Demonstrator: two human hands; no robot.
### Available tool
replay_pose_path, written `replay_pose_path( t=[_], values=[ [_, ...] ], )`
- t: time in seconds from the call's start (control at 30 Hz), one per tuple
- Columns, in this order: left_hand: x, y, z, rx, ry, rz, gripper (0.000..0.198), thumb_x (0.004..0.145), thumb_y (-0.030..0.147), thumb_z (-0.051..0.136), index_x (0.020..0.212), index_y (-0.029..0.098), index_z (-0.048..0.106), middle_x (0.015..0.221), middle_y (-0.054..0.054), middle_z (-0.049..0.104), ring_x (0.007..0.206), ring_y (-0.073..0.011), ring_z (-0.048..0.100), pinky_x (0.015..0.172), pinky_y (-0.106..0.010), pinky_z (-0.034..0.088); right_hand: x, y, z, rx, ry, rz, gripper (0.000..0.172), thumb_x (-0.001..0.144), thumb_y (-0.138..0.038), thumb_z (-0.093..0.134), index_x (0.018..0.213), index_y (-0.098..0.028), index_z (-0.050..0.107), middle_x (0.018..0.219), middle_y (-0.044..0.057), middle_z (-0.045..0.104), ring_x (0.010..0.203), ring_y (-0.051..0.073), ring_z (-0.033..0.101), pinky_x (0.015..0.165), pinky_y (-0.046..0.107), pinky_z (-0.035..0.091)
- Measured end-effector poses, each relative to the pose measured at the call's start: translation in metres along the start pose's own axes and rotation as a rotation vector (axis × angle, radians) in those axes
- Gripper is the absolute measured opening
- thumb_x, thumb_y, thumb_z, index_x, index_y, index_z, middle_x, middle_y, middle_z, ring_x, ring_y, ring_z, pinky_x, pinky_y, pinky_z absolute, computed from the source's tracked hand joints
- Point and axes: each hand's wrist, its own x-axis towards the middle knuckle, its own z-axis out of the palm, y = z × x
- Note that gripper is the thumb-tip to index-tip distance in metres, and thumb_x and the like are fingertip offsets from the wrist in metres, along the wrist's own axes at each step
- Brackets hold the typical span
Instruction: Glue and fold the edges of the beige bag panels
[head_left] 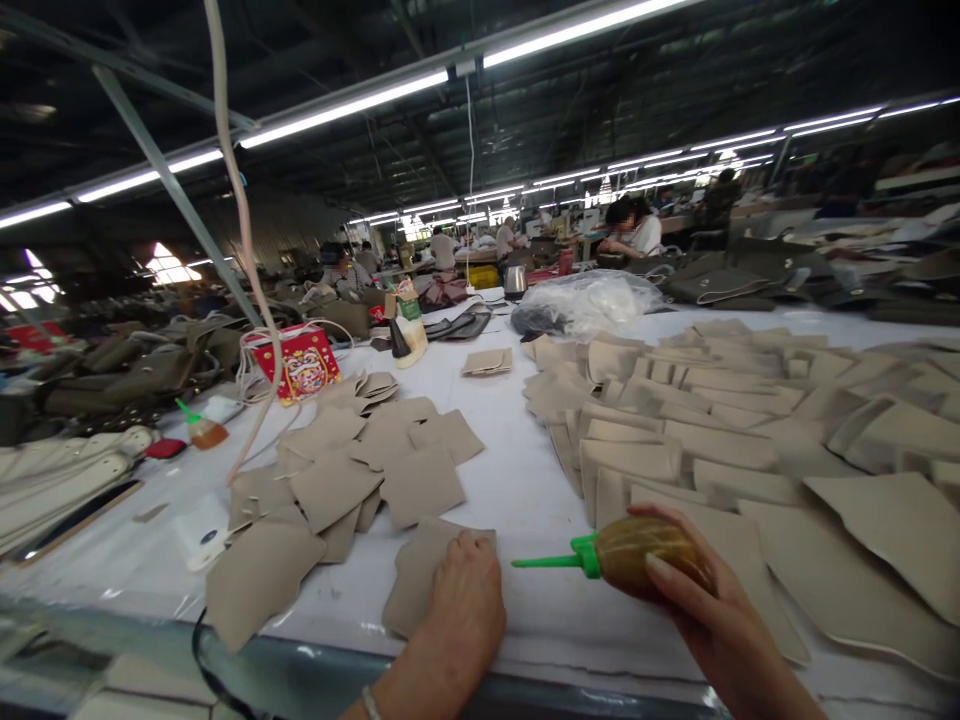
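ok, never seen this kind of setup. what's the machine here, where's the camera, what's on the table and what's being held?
No machine: these are one person's two bare hands. The single picture comes from a camera worn on that person's head, looking forward and down. The right hand holds a rounded amber squeeze bottle with a green nozzle, pointing toward the left in the picture. The left hand rests on a flat taupe sheet piece. The white-covered table also bears a loose spread of taupe pieces on the left, overlapping rows of taupe pieces on the right, and, farther left, a second green-tipped bottle.
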Motion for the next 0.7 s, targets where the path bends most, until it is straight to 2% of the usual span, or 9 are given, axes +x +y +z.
replay_pose_path(
  t=[0.1,0.2,0.3,0.47,0.7],
  values=[
    [0.003,-0.013,-0.002,-0.005,0.014,0.031,0.031,0.078,0.003,0.044,0.097,0.011,0.067,0.102,-0.019,0.063,0.096,-0.0337,0.06,0.087,-0.045,0.044,-0.002,-0.004,-0.001,-0.082,0.015,-0.069,0.052,0.067,-0.041,0.079,0.111,-0.024,0.058,0.091,0.005,0.069,0.081,0.024,0.065,0.07,0.029,0.056],
    [0.006,-0.023,-0.002,-0.019,0.031,0.078,0.034,0.085,0.012,0.041,0.104,0.015,0.068,0.101,-0.016,0.065,0.094,-0.0321,0.061,0.089,-0.044,0.043,0.001,-0.005,-0.006,-0.193,0.009,-0.121,0.055,0.065,-0.043,0.081,0.111,-0.024,0.058,0.092,0.005,0.068,0.081,0.026,0.065,0.071,0.033,0.056],
    [0.01,-0.023,0.003,-0.034,0.032,0.137,0.04,0.088,0.016,0.037,0.118,0.019,0.064,0.107,-0.014,0.065,0.093,-0.0299,0.062,0.085,-0.039,0.045,0.007,-0.005,-0.006,-0.36,-0.04,-0.205,0.056,0.064,-0.043,0.081,0.111,-0.024,0.057,0.098,0.005,0.067,0.085,0.026,0.065,0.074,0.031,0.054],
    [0.015,-0.016,0.007,-0.01,0.035,0.224,0.041,0.092,0.02,0.034,0.122,0.025,0.062,0.102,-0.008,0.067,0.09,-0.0237,0.064,0.081,-0.033,0.047,0.015,-0.002,0.002,-0.69,-0.14,-0.416,0.049,0.074,-0.044,0.072,0.115,-0.026,0.052,0.103,0.004,0.063,0.088,0.024,0.064,0.08,0.031,0.052],
    [0.019,-0.024,0.009,0.045,0.035,0.276,0.046,0.091,0.019,0.034,0.131,0.03,0.054,0.106,-0.006,0.067,0.088,-0.0246,0.066,0.079,-0.035,0.05,0.026,0.01,0.01,-0.927,-0.217,-0.529,0.046,0.081,-0.045,0.067,0.118,-0.028,0.046,0.11,0.005,0.059,0.097,0.025,0.061,0.085,0.037,0.05]
  ],
)
